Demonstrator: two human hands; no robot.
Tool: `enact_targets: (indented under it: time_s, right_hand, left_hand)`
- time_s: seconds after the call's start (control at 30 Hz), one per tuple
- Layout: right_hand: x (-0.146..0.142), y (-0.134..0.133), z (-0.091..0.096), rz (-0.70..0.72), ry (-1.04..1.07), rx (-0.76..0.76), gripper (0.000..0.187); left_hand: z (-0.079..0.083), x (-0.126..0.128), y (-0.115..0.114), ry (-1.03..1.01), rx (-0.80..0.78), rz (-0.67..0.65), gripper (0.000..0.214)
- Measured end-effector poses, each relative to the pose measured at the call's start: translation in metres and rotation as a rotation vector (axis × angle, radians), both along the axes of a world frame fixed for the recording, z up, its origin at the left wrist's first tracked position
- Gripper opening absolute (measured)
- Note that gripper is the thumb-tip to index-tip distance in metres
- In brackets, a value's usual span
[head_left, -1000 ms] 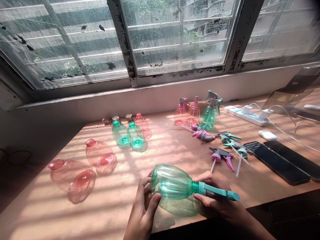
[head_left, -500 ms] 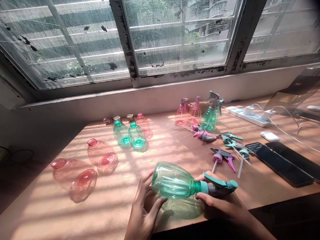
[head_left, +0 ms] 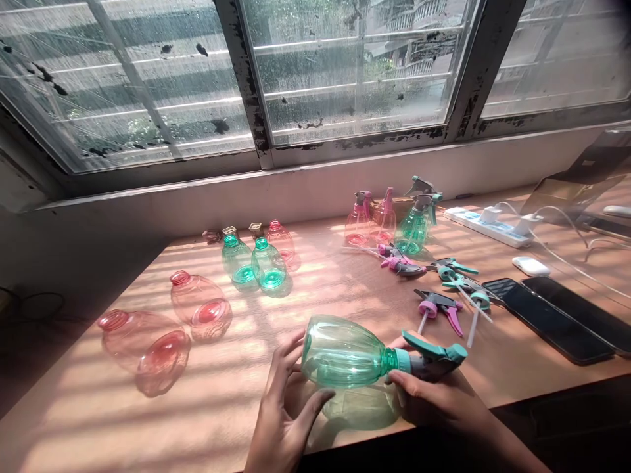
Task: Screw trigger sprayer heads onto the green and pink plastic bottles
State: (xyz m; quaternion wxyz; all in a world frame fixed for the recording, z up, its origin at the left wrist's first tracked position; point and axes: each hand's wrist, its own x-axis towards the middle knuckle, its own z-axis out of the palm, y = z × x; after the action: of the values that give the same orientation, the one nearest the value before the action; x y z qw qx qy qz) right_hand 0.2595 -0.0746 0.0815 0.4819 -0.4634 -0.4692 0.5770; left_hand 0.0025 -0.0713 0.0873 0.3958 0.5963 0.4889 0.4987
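Note:
A translucent green spray bottle (head_left: 345, 355) lies sideways in the air just above the table's near edge, with its teal and grey trigger head (head_left: 434, 358) pointing right. My right hand (head_left: 428, 397) is closed round the neck, its thumb on the teal collar (head_left: 403, 361); its other fingers are mostly hidden behind. Around the rounded base curl the fingers of my left hand (head_left: 288, 394), loosely; the thumb stretches out just under the bottle. Loose trigger heads lie beyond my right hand, the closest a pink and grey one (head_left: 438, 310).
Open pink bottles (head_left: 148, 351) stand at left, with two open green bottles (head_left: 269, 266) farther back. Spray bottles with heads (head_left: 413, 226) stand near the wall. Two phones (head_left: 547, 322), a white case (head_left: 531, 266) and a power strip (head_left: 488, 226) with cables occupy the right side.
My left thumb has shifted slightly right and away from the bottle's underside. The bottle and my right hand stay nearly in place; the view has tilted a little.

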Motion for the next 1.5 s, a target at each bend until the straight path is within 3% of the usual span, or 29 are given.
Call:
enact_targets:
  time_s: [0.23, 0.5, 0.7, 0.83, 1.07, 1.2, 1.27, 1.37, 1.5]
  right_hand:
    - [0.002, 0.005, -0.004, 0.064, -0.236, 0.102, 0.017]
    - [0.001, 0.001, -0.002, 0.018, 0.023, 0.038, 0.032]
    - [0.001, 0.004, -0.002, 0.056, -0.180, 0.114, 0.022]
    - [0.002, 0.004, -0.003, 0.060, -0.166, 0.129, 0.023]
    - [0.000, 0.001, -0.005, 0.080, 0.099, -0.104, 0.043]
    - [-0.001, 0.002, 0.000, 0.000, -0.104, 0.097, 0.028]
    - [-0.001, 0.003, 0.001, 0.014, -0.172, 0.128, 0.022]
    - [0.000, 0.002, -0.001, 0.033, -0.107, 0.070, 0.026]
    - [-0.001, -0.001, -0.006, 0.035, 0.115, -0.108, 0.043]
  left_hand:
    - [-0.002, -0.002, 0.002, -0.076, -0.082, 0.002, 0.044]
    - [0.000, -0.001, 0.000, -0.009, -0.010, -0.028, 0.043]
    - [0.008, 0.001, -0.001, -0.021, -0.010, 0.010, 0.050]
    - [0.003, -0.001, 0.002, -0.055, -0.032, -0.012, 0.041]
    - [-0.001, 0.000, 0.000, -0.002, 0.024, -0.007, 0.040]
    - [0.001, -0.001, 0.000, -0.069, -0.018, -0.004, 0.042]
    - [0.001, -0.002, 0.001, -0.091, -0.049, -0.001, 0.039]
    - [0.000, -0.002, 0.002, -0.066, -0.053, 0.005, 0.040]
    - [0.003, 0.001, -0.001, 0.025, 0.061, 0.056, 0.034]
